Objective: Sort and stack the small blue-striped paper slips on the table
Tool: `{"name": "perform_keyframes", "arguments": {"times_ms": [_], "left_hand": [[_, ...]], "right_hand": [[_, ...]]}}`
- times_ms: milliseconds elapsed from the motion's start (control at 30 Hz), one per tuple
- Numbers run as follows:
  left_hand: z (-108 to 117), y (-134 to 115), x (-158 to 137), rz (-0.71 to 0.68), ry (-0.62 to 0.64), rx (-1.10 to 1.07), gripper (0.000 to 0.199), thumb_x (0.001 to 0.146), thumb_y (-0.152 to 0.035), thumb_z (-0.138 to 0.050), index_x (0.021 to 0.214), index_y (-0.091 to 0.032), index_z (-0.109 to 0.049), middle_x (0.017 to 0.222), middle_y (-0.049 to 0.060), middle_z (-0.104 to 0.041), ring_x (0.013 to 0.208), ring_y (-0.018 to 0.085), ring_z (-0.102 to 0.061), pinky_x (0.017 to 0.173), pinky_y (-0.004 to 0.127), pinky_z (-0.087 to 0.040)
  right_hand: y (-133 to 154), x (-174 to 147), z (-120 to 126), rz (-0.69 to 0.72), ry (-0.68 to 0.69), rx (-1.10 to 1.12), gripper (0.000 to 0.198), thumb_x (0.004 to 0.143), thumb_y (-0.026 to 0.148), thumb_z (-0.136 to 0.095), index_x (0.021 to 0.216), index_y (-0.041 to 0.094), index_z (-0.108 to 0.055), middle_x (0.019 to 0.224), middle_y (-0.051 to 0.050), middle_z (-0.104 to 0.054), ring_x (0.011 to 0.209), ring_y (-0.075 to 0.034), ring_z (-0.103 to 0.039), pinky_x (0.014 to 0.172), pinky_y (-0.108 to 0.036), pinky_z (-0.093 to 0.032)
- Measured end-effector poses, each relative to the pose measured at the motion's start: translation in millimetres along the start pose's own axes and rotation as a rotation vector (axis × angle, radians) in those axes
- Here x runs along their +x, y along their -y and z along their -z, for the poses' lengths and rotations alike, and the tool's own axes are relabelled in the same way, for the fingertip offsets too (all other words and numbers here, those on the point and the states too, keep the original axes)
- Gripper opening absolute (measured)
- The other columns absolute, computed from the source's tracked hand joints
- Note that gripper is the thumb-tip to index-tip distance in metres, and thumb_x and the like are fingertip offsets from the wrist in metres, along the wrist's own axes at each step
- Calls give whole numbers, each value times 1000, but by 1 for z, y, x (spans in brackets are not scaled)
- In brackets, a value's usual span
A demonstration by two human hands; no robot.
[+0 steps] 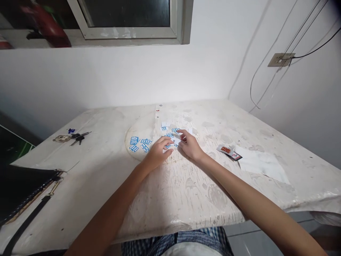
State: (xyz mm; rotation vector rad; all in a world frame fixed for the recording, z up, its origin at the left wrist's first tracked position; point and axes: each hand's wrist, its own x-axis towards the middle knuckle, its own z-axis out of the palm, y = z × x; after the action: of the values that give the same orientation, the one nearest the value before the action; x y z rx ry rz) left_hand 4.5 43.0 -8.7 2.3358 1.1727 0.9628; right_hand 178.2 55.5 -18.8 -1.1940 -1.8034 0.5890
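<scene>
My left hand (159, 150) rests low over the table, fingers curved and thumb apart, beside a group of small white paper pieces with blue outlines (168, 135). Across from it, my right hand (189, 145) reaches in from the right, its index finger and thumb bent and apart around the same pieces. A plain white piece (176, 141) lies between the two hands; whether a fingertip touches it I cannot tell. More blue-outlined pieces (145, 145) are spread left of my left hand, partly on a round, faintly edged clear mat (127, 142).
Keys (77, 138) and a small blue object (71, 131) lie at the left, with a black bag (23, 188) nearer me. On the right are a small packet (226, 149), a dark card (236, 155) and a white sheet (263, 163). A wall socket (281, 59) with cables is behind.
</scene>
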Motion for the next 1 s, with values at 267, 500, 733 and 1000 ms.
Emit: {"name": "perform_keyframes", "arguments": {"times_ms": [267,500,733,1000], "left_hand": [[35,9,5,205,-171,389,30,81,-29,-40,106,-18,-53,114,9,-53,100,21,-52,88,35,-41],[67,33,-2,846,-65,738,72,71,-60,-44,125,-12,-38,125,25,-41,114,42,-37,88,54,-30],[43,24,2,506,-3,259,57,77,-48,-45,124,-16,-39,123,15,-50,115,27,-45,95,38,-33],[32,0,7,230,44,-88,47,82,-47,-39,123,-23,-38,130,7,-45,120,19,-41,98,33,-33]], "right_hand": [[8,10,22,-179,-160,462,48,75,25,-45,122,25,-31,106,-6,-49,67,-12,-56,60,-32,-54],[12,11,37,47,-112,339,51,79,20,-43,127,25,-29,123,-9,-51,108,-22,-52,81,-36,-49],[8,7,39,42,84,-32,54,79,27,-50,130,23,-33,131,-11,-45,122,-26,-38,99,-48,-31],[4,-9,7,44,347,-333,62,76,52,-53,130,26,-35,132,-9,-44,129,-32,-25,98,-63,-5]]}}
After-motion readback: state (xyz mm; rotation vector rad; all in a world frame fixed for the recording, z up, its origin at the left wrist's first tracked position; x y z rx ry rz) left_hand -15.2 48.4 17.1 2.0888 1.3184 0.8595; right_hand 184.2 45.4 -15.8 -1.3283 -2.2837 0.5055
